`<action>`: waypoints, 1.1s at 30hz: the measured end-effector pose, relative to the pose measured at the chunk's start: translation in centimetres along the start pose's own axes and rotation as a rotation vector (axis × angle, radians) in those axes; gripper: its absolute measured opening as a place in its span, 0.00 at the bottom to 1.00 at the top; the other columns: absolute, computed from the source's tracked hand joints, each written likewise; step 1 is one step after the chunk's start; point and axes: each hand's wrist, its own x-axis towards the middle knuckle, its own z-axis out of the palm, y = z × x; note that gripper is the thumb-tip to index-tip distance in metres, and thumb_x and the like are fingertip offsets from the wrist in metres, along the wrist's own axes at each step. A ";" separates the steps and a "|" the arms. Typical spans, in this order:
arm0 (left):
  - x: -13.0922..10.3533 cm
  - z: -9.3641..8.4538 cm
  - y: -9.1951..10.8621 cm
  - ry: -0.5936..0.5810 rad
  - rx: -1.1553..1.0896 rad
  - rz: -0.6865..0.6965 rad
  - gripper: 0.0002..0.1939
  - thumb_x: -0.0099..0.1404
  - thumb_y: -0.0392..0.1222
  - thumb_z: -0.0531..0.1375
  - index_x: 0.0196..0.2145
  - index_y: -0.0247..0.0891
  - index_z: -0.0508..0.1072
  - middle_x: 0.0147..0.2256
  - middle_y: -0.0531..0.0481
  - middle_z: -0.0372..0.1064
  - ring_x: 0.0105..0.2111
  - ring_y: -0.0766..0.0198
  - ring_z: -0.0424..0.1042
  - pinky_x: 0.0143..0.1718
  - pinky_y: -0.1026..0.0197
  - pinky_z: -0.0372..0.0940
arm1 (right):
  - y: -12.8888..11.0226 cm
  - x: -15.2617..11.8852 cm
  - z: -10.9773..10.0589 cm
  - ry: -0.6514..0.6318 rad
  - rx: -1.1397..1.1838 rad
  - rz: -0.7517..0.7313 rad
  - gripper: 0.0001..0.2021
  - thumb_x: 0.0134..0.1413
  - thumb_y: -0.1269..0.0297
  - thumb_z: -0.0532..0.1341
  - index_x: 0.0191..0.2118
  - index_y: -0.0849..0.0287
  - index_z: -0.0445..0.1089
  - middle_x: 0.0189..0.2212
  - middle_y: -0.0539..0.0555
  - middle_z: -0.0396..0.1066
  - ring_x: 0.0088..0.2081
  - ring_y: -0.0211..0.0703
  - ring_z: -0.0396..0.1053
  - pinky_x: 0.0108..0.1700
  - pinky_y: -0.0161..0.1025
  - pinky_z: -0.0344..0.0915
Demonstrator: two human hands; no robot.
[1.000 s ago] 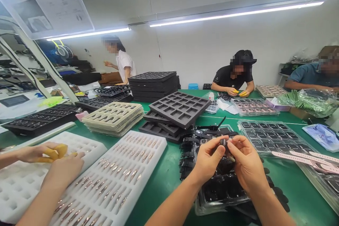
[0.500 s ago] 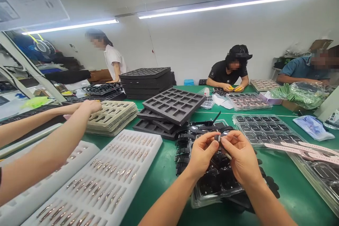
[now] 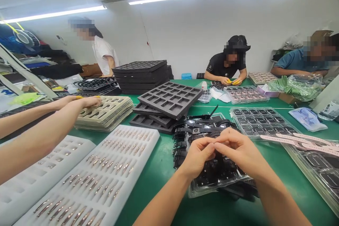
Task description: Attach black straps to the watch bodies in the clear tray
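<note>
Above a clear plastic tray (image 3: 194, 191) my left hand (image 3: 196, 156) and my right hand (image 3: 245, 153) meet, fingertips pinched together. Whatever lies between the fingers is hidden behind them. Under and behind the hands, the tray holds several black smartwatches (image 3: 197, 130) with dark sensor backs facing up. Their black straps (image 3: 180, 144) hang over the tray's left side. More dark straps stick out beneath the tray at the right.
White foam trays (image 3: 143, 144) with shiny metal parts lie left. A co-worker's arms (image 3: 60, 116) reach over stacked beige trays (image 3: 116, 114). Black foam trays (image 3: 182, 111) stand behind. Clear trays of watch cases (image 3: 261, 135) and pink straps (image 3: 291, 141) lie right. Other people sit opposite.
A small dark piece showed between my fingertips before; now my fingers cover it. My right hand has turned, its back more toward me. The view has shifted slightly.
</note>
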 end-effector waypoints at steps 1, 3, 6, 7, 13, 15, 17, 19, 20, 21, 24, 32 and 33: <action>0.0 0.2 0.0 -0.012 0.009 -0.019 0.27 0.55 0.62 0.70 0.32 0.31 0.79 0.22 0.55 0.59 0.22 0.74 0.52 0.23 0.69 0.49 | -0.2 0.0 -0.2 0.004 0.010 0.002 0.09 0.57 0.55 0.67 0.30 0.52 0.80 0.30 0.52 0.70 0.33 0.45 0.67 0.32 0.39 0.63; -0.1 0.5 0.1 -0.044 0.040 -0.059 0.28 0.55 0.64 0.70 0.30 0.31 0.78 0.21 0.56 0.59 0.22 0.73 0.54 0.24 0.68 0.50 | -0.3 0.0 -0.3 0.046 0.091 0.034 0.11 0.57 0.54 0.67 0.29 0.54 0.77 0.28 0.51 0.69 0.31 0.43 0.67 0.32 0.38 0.64; -0.4 1.0 0.1 -0.088 0.059 -0.147 0.30 0.53 0.67 0.69 0.27 0.31 0.77 0.21 0.54 0.61 0.22 0.72 0.55 0.23 0.68 0.50 | 0.1 0.4 -0.3 0.195 0.282 0.107 0.12 0.58 0.52 0.68 0.31 0.55 0.74 0.23 0.47 0.67 0.24 0.38 0.63 0.26 0.35 0.64; -0.4 1.1 0.0 -0.104 0.048 -0.179 0.31 0.53 0.67 0.68 0.27 0.31 0.77 0.21 0.54 0.61 0.21 0.72 0.55 0.22 0.68 0.50 | 0.3 0.5 -0.2 0.242 0.336 0.121 0.13 0.57 0.51 0.68 0.32 0.55 0.73 0.23 0.46 0.66 0.22 0.36 0.62 0.23 0.34 0.63; -0.6 1.2 -0.4 -0.169 0.008 -0.229 0.30 0.54 0.66 0.69 0.31 0.30 0.80 0.22 0.54 0.60 0.21 0.73 0.53 0.22 0.68 0.49 | 0.7 1.1 -0.2 0.342 0.424 0.118 0.14 0.54 0.51 0.71 0.33 0.56 0.73 0.23 0.45 0.66 0.20 0.32 0.61 0.20 0.30 0.61; -0.6 1.1 -0.5 -0.203 0.019 -0.236 0.30 0.53 0.66 0.69 0.31 0.30 0.81 0.22 0.53 0.62 0.21 0.73 0.55 0.23 0.68 0.50 | 0.6 1.1 -0.2 0.371 0.434 0.116 0.15 0.53 0.51 0.71 0.33 0.57 0.73 0.23 0.45 0.66 0.20 0.31 0.60 0.20 0.29 0.60; -0.5 1.1 -0.6 -0.228 0.036 -0.232 0.31 0.53 0.67 0.69 0.31 0.30 0.81 0.23 0.52 0.63 0.22 0.72 0.56 0.24 0.67 0.51 | 0.6 1.3 -0.2 0.397 0.455 0.119 0.15 0.52 0.50 0.72 0.33 0.57 0.73 0.23 0.45 0.67 0.20 0.31 0.60 0.20 0.28 0.59; -0.5 1.2 -0.7 -0.233 0.051 -0.217 0.31 0.53 0.67 0.69 0.31 0.30 0.81 0.23 0.51 0.64 0.23 0.72 0.56 0.25 0.67 0.51 | 0.8 1.5 -0.2 0.411 0.473 0.116 0.16 0.52 0.50 0.72 0.33 0.57 0.73 0.24 0.46 0.67 0.20 0.31 0.60 0.20 0.28 0.58; -0.5 1.2 -0.8 -0.232 0.057 -0.209 0.31 0.54 0.67 0.68 0.32 0.30 0.82 0.23 0.51 0.64 0.23 0.72 0.56 0.25 0.68 0.52 | 0.9 1.6 -0.2 0.412 0.474 0.112 0.16 0.52 0.50 0.72 0.33 0.57 0.73 0.24 0.46 0.67 0.20 0.31 0.60 0.20 0.29 0.58; -0.5 1.1 -0.8 -0.232 0.067 -0.201 0.31 0.55 0.67 0.68 0.32 0.30 0.82 0.23 0.52 0.64 0.23 0.72 0.56 0.25 0.68 0.52 | 1.0 1.7 -0.3 0.412 0.469 0.105 0.15 0.53 0.50 0.71 0.33 0.57 0.73 0.24 0.46 0.67 0.21 0.32 0.60 0.20 0.29 0.58; -0.6 0.8 -0.4 -0.197 0.162 -0.145 0.29 0.59 0.66 0.65 0.35 0.31 0.82 0.24 0.51 0.66 0.24 0.71 0.59 0.26 0.67 0.57 | 1.0 1.5 -0.4 0.426 0.379 0.058 0.13 0.58 0.51 0.68 0.37 0.56 0.73 0.25 0.46 0.67 0.23 0.35 0.62 0.23 0.31 0.62; -1.3 -0.9 1.4 -0.028 0.997 0.591 0.12 0.73 0.39 0.57 0.52 0.40 0.74 0.45 0.45 0.77 0.43 0.60 0.75 0.46 0.58 0.70 | 1.7 -2.0 1.3 0.146 0.018 0.062 0.12 0.61 0.53 0.65 0.44 0.54 0.76 0.33 0.51 0.74 0.32 0.43 0.72 0.35 0.38 0.69; -1.4 -1.1 1.3 -0.056 1.036 0.656 0.14 0.73 0.38 0.56 0.54 0.40 0.72 0.45 0.45 0.77 0.43 0.60 0.75 0.46 0.58 0.71 | 2.2 -2.3 1.7 0.172 0.071 0.095 0.12 0.61 0.52 0.64 0.41 0.55 0.76 0.31 0.52 0.75 0.31 0.44 0.72 0.36 0.39 0.69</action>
